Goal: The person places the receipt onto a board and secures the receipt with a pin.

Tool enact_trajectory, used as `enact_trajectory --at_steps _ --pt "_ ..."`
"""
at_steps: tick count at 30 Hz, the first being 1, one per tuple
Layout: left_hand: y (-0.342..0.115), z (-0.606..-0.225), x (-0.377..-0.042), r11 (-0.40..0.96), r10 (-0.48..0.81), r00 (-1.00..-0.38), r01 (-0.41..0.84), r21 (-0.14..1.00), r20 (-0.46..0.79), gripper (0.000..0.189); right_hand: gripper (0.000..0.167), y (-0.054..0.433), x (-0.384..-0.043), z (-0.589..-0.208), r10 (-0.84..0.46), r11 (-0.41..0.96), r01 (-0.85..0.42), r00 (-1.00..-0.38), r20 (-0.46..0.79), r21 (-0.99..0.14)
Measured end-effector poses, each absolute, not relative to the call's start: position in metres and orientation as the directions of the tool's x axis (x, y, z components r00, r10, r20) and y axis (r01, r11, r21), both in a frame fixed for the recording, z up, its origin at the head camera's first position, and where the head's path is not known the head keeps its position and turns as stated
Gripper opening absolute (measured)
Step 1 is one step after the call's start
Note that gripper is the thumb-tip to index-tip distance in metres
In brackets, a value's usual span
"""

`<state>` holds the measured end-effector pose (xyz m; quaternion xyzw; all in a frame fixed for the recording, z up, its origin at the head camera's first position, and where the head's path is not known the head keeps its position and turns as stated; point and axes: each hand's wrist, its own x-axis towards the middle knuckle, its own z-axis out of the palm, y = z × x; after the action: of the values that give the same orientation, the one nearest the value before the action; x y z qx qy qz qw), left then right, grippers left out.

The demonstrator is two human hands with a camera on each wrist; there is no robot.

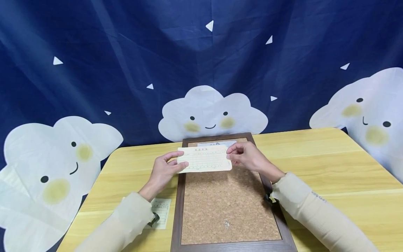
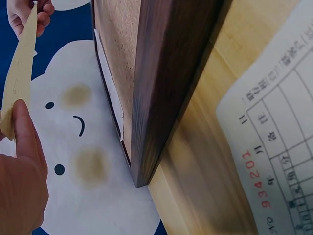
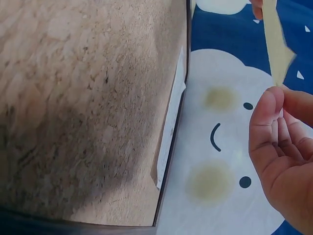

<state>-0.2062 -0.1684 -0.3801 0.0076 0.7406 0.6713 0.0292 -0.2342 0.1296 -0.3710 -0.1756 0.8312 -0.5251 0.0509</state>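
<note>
A cream printed form (image 1: 204, 160) with a ruled grid is held up above the far part of a cork board (image 1: 230, 206). My left hand (image 1: 162, 171) pinches its left end, thumb in front. At the opposite end, the thumb and fingers of my right hand (image 1: 247, 157) pinch the edge. Seen nearly edge-on in the left wrist view, the paper (image 2: 20, 73) is bent slightly. The right wrist view shows the same paper (image 3: 274, 39) between thumb and fingertip. Behind the form, another white sheet (image 1: 220, 143) lies at the board's top and is partly hidden.
A dark wooden frame (image 1: 178, 210) edges the board, which lies on a yellow wood table (image 1: 330, 168). Left of the board is another printed form (image 1: 163, 213), partly under my left forearm. A blue curtain (image 1: 176, 45) with clouds hangs behind the table.
</note>
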Motion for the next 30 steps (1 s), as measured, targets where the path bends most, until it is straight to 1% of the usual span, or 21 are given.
enact_trajectory --at_steps 11,20,30 --pt "-0.166 -0.383 -0.207 0.128 0.056 -0.998 -0.01 0.992 -0.017 0.046 0.014 0.138 -0.235 -0.369 -0.337 0.408 -0.208 -0.939 0.066 -0.889" --pt "-0.161 -0.385 -0.208 0.172 0.073 -0.997 0.012 0.985 -0.001 0.048 0.028 0.147 -0.235 -0.369 -0.335 0.377 -0.184 -0.941 0.052 -0.908" --pt "-0.155 -0.386 -0.211 0.161 0.08 -0.997 0.023 0.987 0.01 0.047 0.035 0.152 -0.235 -0.37 -0.332 0.361 -0.16 -0.943 0.033 -0.919"
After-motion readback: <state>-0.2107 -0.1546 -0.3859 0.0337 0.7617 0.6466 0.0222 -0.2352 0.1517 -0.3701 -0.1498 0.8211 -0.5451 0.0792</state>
